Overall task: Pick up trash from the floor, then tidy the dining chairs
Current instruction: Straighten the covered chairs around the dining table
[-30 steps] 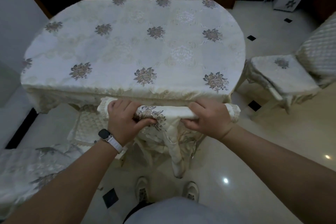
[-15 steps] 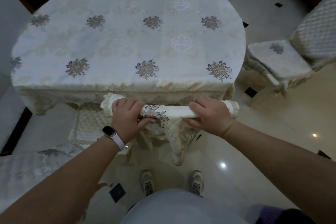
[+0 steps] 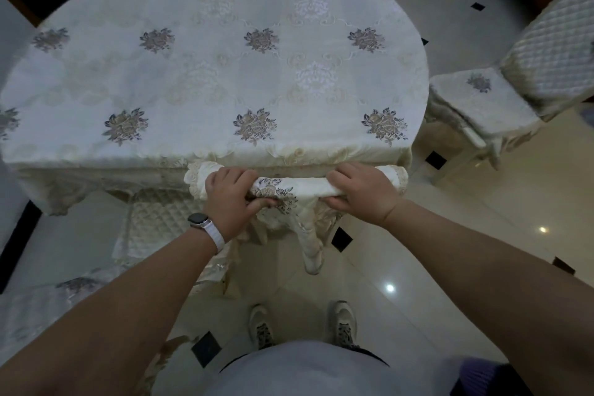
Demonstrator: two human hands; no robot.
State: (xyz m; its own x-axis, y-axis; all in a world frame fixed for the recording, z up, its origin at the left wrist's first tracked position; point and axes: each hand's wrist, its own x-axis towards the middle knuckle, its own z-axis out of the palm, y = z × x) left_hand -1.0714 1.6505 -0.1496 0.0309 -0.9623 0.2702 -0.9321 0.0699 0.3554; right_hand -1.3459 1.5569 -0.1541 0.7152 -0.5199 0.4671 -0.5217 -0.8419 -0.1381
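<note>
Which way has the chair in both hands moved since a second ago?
Yes. The chair, gripped by the left hand and right hand, has slid forward: its top rail now sits closer to the table edge.

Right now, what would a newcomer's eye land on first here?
The big table in its flowered cloth fills the middle of the view. At its near edge the left hand, which wears a watch, and the right hand both grip the cloth-covered top of a chair. A second chair stands apart off the table's right end.
</note>
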